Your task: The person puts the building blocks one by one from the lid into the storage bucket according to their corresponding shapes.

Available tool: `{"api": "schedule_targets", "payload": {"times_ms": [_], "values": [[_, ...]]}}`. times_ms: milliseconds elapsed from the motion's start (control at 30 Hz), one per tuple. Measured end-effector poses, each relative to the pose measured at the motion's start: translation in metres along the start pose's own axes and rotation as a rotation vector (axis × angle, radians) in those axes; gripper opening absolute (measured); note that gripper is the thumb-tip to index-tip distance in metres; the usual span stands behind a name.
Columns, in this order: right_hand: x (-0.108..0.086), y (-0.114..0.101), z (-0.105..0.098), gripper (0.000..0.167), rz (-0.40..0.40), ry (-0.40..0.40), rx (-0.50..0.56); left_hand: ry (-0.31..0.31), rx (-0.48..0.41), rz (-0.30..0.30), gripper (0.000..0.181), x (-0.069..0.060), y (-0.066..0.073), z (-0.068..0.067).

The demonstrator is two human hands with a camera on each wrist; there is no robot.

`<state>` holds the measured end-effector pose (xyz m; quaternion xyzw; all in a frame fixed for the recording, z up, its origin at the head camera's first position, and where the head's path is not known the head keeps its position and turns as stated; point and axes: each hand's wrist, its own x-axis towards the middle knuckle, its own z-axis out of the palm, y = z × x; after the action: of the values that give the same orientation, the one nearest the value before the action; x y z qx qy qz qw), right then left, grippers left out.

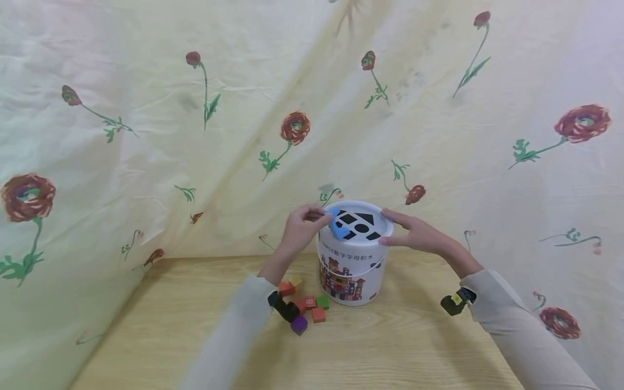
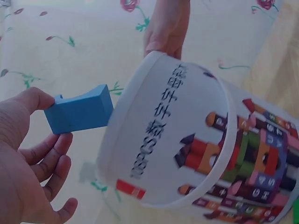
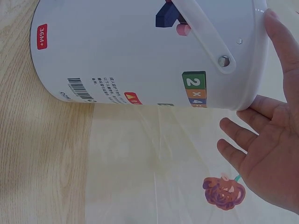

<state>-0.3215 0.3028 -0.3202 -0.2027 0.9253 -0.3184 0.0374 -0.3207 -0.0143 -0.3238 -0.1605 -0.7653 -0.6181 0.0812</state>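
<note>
Fingers of your left hand (image 1: 301, 232) pinch a sky-blue block with a curved notch (image 1: 340, 233), which from the head camera sits at the nine o'clock side of the round white lid (image 1: 361, 207) with black shape-like cut-outs. That lid tops a white cylindrical bucket printed with toy buildings (image 1: 377, 279), upright on the pale wood-grain bench (image 1: 414, 336). Your right hand (image 1: 414, 234) spans the rim at three o'clock, seemingly to steady the bucket while the left works. Between seven and eight o'clock of the bucket lie loose red, green, purple and yellow blocks (image 1: 318, 314), partly hidden by your black wrist camera (image 1: 288, 310). Behind, at twelve, hangs a cream cloth printed with red flowers (image 1: 234, 216).

From your left wrist, thumb and fingertip hold just one end of the block, probably to leave its far end free over the lid; you cannot tell whether it touches. Your remaining fingers fan loosely below. The curved white handle (image 2: 232, 126) hangs across the bucket's wall, out of the lid's way.

From your right wrist, the fingers are spread: two digits touch the rim, two others stand clear of it toward seven o'clock.
</note>
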Motion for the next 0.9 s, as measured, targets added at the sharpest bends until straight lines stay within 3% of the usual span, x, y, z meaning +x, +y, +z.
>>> {"api": "schedule_targets", "payload": {"times_ms": [133, 267, 600, 900], "values": [[-0.001, -0.001, 0.001, 0.094, 0.004, -0.004, 0.009, 0.018, -0.008, -0.009, 0.032, 0.003, -0.003, 0.014], [0.000, 0.000, 0.002, 0.094, 0.002, -0.008, 0.015, 0.034, 0.018, -0.011, 0.030, 0.004, -0.005, 0.020], [0.004, 0.007, 0.003, 0.096, -0.003, 0.004, 0.006, 0.024, 0.154, -0.117, 0.035, 0.009, -0.015, 0.017], [0.000, 0.001, 0.001, 0.093, 0.006, -0.001, 0.004, -0.025, 0.286, -0.115, 0.041, 0.017, -0.011, 0.011]]}}
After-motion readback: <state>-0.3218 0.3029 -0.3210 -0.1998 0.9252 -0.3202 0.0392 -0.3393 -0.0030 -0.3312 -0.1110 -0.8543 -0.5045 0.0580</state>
